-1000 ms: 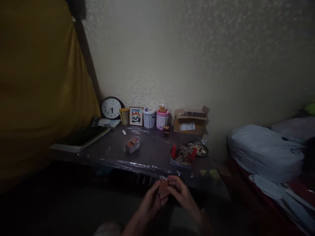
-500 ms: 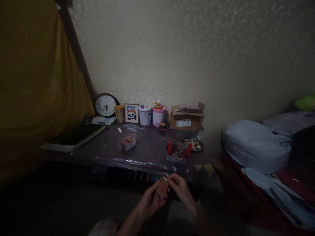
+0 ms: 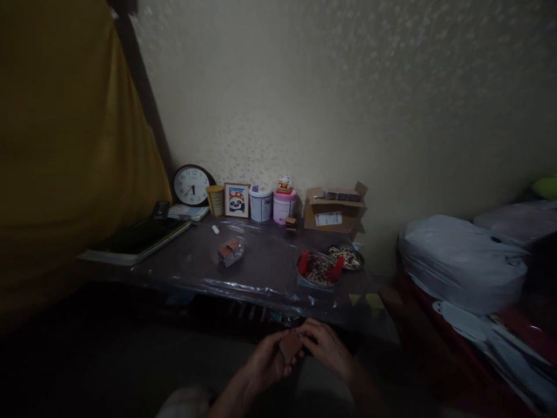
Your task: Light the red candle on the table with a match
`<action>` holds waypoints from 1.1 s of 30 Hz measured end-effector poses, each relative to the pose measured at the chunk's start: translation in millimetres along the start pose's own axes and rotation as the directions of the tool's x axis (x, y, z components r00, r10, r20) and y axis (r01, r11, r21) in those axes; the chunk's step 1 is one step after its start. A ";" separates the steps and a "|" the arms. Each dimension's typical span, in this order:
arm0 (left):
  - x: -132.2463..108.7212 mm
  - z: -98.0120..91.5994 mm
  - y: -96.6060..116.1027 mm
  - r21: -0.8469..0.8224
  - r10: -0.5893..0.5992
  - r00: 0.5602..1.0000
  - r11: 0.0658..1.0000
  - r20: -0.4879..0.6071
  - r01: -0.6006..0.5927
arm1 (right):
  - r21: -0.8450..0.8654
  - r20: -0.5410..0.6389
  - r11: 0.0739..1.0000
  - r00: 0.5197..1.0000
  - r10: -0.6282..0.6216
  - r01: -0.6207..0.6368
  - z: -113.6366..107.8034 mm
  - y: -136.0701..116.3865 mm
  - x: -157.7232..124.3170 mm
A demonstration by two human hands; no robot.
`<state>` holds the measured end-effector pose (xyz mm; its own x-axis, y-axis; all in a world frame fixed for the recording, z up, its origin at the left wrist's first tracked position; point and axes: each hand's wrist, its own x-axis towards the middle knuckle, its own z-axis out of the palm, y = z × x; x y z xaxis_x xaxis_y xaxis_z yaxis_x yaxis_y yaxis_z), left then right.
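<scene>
In front of the table's near edge, my left hand (image 3: 266, 361) is closed around a small brown matchbox (image 3: 290, 346), its broad face turned up. My right hand (image 3: 324, 343) pinches at the upper right end of the same box; its fingertips partly cover that end, so I cannot tell whether they also hold something small. On the table behind lies a bundle of similar boxes (image 3: 231, 252) in clear wrap. To the right, a round metal dish (image 3: 319, 284) holds dark and pale speckled bits between two red upright pieces. A second dish (image 3: 347, 257) with pale sticks sits behind it.
Along the wall stand a clock (image 3: 192, 184), a yellow cup (image 3: 215, 201), a framed panda picture (image 3: 237, 201), two tins (image 3: 260, 205) and an open cardboard box (image 3: 334, 212). A white bag (image 3: 461, 261) lies to the right, a yellow curtain (image 3: 73, 145) hangs left.
The matchbox has turned and tilted in my left hand, and the white bit at its top end no longer shows. My right hand has curled closer over that end. The view has shifted slightly.
</scene>
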<state>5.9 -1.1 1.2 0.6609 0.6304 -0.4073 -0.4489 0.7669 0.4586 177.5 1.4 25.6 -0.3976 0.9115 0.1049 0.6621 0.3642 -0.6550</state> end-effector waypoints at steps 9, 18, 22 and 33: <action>-1.1 -4.4 -0.4 0.049 -0.035 0.999 0.998 0.005 0.035 | -0.062 -0.006 0.998 1.000 0.016 -0.016 0.8 -0.9 -2.9; 0.1 -1.0 0.2 0.098 0.055 0.996 0.994 -0.071 -0.048 | 0.030 -0.102 1.000 0.995 -0.004 0.007 8.2 2.8 -1.2; -1.3 -2.2 3.4 0.091 0.099 0.995 0.991 -0.033 -0.095 | 0.123 -0.170 0.992 0.984 0.060 -0.039 7.5 10.0 1.8; -6.9 3.5 9.9 -0.068 0.239 0.968 0.970 0.074 -0.234 | 0.331 -0.382 0.943 0.919 0.093 0.042 -2.9 4.7 6.7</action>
<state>-1.0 1.7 11.4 0.5771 0.7848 -0.2259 -0.6309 0.6041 0.4868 179.8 9.8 25.4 -0.0613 0.9450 0.3213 0.3969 0.3185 -0.8608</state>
